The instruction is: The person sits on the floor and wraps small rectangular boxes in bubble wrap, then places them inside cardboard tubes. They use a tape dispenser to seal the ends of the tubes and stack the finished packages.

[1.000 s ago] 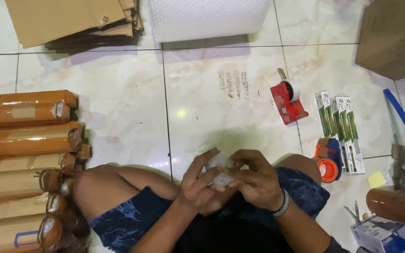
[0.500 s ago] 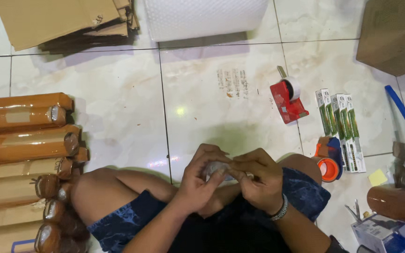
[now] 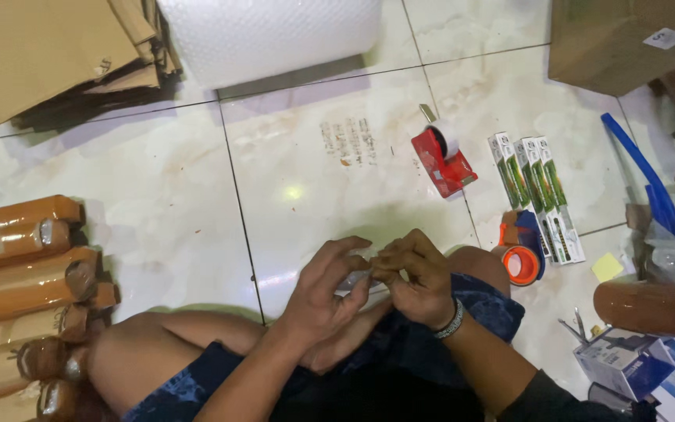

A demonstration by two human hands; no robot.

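Both hands meet low in the middle of the frame, over the seated person's crossed legs. Left hand [image 3: 323, 293] has its fingers spread and curled, thumb and fingertips pinching one end of a small clear-wrapped packet [image 3: 357, 279]. Right hand [image 3: 416, 277], with a beaded bracelet at the wrist, is closed tighter on the other end. Compared with a second ago, the packet shows far less; the fingers now cover most of it and the hands have drawn closer together, which suggests the wrap is being pressed or folded down.

Nearby on the pale tiled floor [image 3: 166, 187]: a red tape dispenser [image 3: 443, 156] right of centre, long green-and-white boxes [image 3: 539, 195], brown taped rolls [image 3: 17, 273] at left, bubble wrap [image 3: 271, 35] at top.
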